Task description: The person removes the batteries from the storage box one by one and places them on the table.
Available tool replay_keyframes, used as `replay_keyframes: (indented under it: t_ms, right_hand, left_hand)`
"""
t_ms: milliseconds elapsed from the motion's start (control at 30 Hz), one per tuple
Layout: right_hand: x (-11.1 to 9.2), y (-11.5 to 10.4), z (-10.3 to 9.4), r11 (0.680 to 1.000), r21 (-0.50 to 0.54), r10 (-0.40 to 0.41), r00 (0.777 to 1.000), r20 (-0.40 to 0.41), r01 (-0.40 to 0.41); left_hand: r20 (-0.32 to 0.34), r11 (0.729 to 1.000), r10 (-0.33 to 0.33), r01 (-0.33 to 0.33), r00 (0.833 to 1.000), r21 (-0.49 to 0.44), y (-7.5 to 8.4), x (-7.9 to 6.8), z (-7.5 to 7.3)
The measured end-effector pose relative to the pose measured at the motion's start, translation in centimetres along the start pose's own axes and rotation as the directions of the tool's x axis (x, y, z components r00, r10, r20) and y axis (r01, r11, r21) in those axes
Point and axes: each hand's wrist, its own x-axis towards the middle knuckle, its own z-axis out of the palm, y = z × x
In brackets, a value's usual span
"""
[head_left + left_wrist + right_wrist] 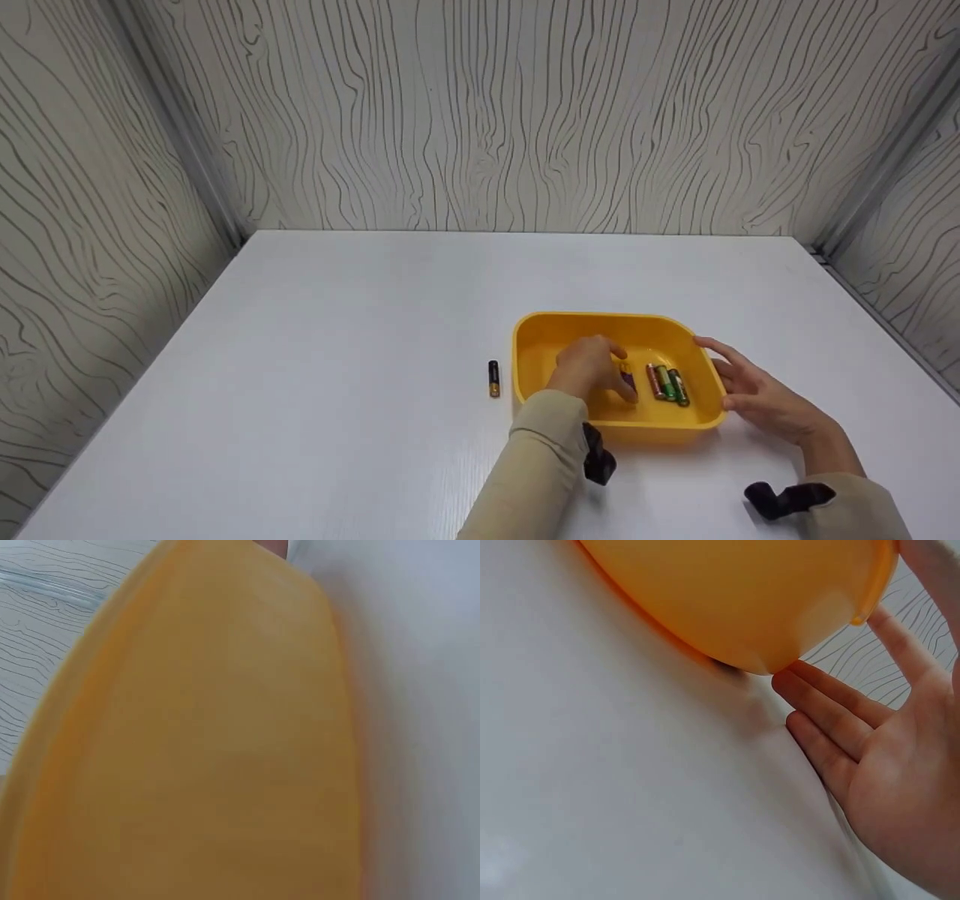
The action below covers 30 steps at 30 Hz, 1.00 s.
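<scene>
A yellow plastic tub (pixel 660 426) stands on the white table. My left hand (pixel 589 367) reaches down inside it, thumb and forefinger curled about the two ends of a purple-and-yellow battery (pixel 628 379). Beside that battery lie a red-and-silver battery (pixel 655 382) and two green ones, the middle green battery (pixel 665 383) and the outer green battery (pixel 679 388), in a row on the tub floor. My right hand (pixel 765 397) touches the tub's right end from outside, its fingers (pixel 832 709) extended against the wall. Only the tub's outer wall (pixel 225 735) fills the left wrist view.
A black-and-gold battery (pixel 493 379) lies on the table (pixel 300 360) left of the tub. Wood-grain panels (pixel 480 112) enclose the table at the back and sides. Dark wrist mounts (pixel 598 456) stick out from both sleeves.
</scene>
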Motion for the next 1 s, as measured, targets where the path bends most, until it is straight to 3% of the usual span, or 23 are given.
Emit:
replay_keyframes:
  t_ms: [133,500,833,1000]
  right_hand:
    - [-0.02,0.0,0.02,1.0,-0.007,0.005,1.0,-0.005,-0.005]
    - [-0.1,-0.11,0.17,0.999,-0.026,0.025,0.999,-0.033,-0.026]
    - [-0.08,0.04,-0.19,0.999,0.014,-0.031,0.999,0.02,0.031]
    - [-0.06,0.08,-0.24,1.0,-0.001,-0.011,1.0,0.011,0.011]
  left_hand:
    - [-0.004,0.993,0.021,-0.021,1.0,0.115,0.07,0.07,0.29]
    - [-0.025,0.98,0.038,-0.032,0.999,0.194,0.21,0.34,0.8]
    - [0.014,0.983,0.043,-0.045,0.999,0.177,0.26,0.1,0.84]
    - [0.021,0.983,0.044,-0.047,0.999,0.179,0.32,0.02,0.8]
